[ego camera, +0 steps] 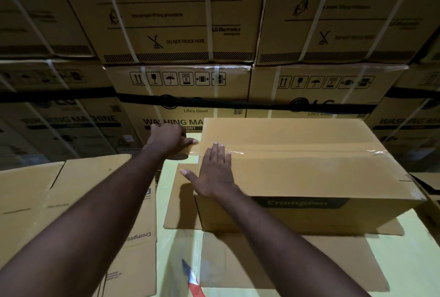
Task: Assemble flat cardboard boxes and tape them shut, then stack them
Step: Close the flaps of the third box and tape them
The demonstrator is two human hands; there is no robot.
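Gripping the tape roll (179,155) with the left hand (166,139), just past the left end of the box (309,177). Pressing flat on the lid with the straight-fingered right hand (214,175), touching the tape strip (297,150). Sits closed toward the far right edge of the pale surface (404,261), long axis left to right, strip along it. Likely calls for cutting and folding the tape down at the left end, nearer the left hand. Beside it, at the near left edge, flat blanks (71,201).
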